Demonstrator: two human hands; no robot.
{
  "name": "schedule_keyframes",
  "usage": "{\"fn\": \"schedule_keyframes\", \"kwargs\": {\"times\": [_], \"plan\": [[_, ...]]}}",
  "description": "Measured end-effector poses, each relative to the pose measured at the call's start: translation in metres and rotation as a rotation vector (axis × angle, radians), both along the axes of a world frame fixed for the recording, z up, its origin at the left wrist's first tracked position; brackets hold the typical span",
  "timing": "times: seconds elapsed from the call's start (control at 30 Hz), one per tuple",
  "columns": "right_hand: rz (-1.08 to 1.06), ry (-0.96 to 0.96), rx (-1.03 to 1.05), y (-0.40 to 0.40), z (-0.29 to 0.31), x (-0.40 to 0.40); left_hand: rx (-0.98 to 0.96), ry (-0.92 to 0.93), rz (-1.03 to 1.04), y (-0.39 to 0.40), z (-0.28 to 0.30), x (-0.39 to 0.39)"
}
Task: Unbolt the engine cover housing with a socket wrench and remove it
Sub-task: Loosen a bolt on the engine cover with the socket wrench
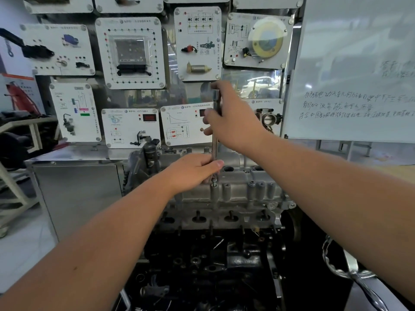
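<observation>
the engine cover housing (pixel 238 187), a grey cast-metal block with raised bolt bosses, is seen just below frame centre, atop the dark engine. it is judged heavy, rigid and possibly oily; it is best gripped at both ends once unbolted. the socket wrench (pixel 216 131) is held upright on a bolt: the left hand (pixel 193 170) is curled round its lower shaft, the right hand (pixel 233 120) clamped on at twelve o'clock above.

Grey tiled floor (pixel 27 250), steel cabinet (pixel 76 194) standing on it, engine block (pixel 224 254) just right of the cabinet.
</observation>
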State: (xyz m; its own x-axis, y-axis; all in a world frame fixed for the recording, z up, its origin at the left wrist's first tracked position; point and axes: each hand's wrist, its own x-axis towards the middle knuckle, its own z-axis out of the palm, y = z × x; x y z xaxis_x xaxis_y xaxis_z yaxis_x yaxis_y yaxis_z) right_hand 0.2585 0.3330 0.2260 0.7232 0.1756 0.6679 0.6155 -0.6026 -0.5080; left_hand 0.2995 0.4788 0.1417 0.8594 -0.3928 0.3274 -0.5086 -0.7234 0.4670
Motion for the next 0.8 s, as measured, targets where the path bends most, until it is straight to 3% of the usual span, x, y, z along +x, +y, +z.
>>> {"fn": "schedule_keyframes", "kwargs": {"times": [0.13, 0.3, 0.43, 0.63, 0.8], "plan": [[-0.132, -0.088, -0.078, 0.0, 0.009, 0.003, -0.003, -0.061, 0.038, -0.006, -0.002, -0.001], [0.017, 0.093, -0.208, 0.005, 0.024, 0.0, 0.004, -0.039, 0.074, -0.002, -0.006, -0.004], [0.055, 0.167, -0.137, 0.005, 0.021, -0.003, -0.01, -0.097, 0.01, 0.003, -0.008, -0.006], [-0.135, -0.062, -0.147, 0.005, 0.016, -0.002, -0.116, -0.183, 0.059, -0.006, -0.01, -0.002], [-0.099, 0.085, -0.204, 0.006, 0.023, -0.004, 0.059, -0.189, 0.112, -0.005, -0.011, -0.005]]}}
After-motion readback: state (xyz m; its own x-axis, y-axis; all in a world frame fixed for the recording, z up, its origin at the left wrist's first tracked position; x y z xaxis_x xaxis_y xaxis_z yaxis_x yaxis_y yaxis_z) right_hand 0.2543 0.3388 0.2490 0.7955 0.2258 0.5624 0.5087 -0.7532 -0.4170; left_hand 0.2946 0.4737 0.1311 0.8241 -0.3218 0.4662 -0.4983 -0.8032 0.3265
